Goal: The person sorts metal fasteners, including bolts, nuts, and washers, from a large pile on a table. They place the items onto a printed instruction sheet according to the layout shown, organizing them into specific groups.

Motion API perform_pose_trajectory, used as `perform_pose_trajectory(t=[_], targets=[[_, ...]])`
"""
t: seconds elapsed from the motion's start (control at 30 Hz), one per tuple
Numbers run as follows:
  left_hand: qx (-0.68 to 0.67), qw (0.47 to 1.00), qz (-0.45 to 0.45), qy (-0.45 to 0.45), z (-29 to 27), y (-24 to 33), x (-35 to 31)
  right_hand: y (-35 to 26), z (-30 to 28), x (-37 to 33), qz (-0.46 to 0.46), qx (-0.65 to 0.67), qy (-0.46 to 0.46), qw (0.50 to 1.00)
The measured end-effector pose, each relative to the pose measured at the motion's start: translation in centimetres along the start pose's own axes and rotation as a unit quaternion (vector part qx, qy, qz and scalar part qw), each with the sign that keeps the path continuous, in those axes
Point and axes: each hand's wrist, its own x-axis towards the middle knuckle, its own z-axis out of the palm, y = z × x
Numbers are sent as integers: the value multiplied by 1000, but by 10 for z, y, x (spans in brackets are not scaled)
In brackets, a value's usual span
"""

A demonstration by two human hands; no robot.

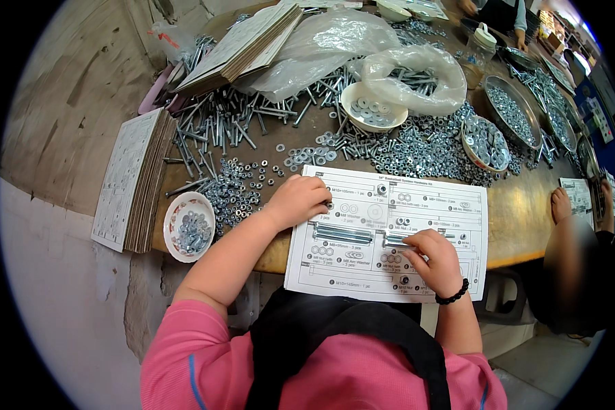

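A printed card sheet (301,273) with part drawings lies at the table's front edge, before me. My left hand (298,201) is at its upper left, fingertips pinched on a small hex nut (329,204). On the sheet's middle, my right hand (432,262) has thumb and forefinger closed at a silvery bolt (393,240), partly hidden by the fingers. Left of it, several long bolts (342,234) lie side by side on the drawing. A nut (382,188) rests near the sheet's top edge, and another nut (404,280) near its lower edge.
Loose bolts (232,116), nuts (417,154) and washers (306,157) cover the table behind the sheet. Bowls of washers include a left bowl (173,240) and a far bowl (347,102). Card stacks (126,178) stand at left. Another person's hand (561,203) is at right.
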Motion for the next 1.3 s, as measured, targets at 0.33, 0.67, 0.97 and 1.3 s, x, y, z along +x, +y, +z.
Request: perform_pose_trajectory(t=[0.33,0.67,0.97,1.3], targets=[[-32,999,-17,-11,2,1,-1,1,7,2,-15,4,-20,1000],[-45,999,3,-20,4,-1,-1,2,13,2,-10,8,-35,999],[-95,995,-26,-2,2,-10,-10,-11,27,3,-8,38,-124,992],[-70,981,-127,129,-35,-1,-59,-24,51,7,-41,56,-219,973]])
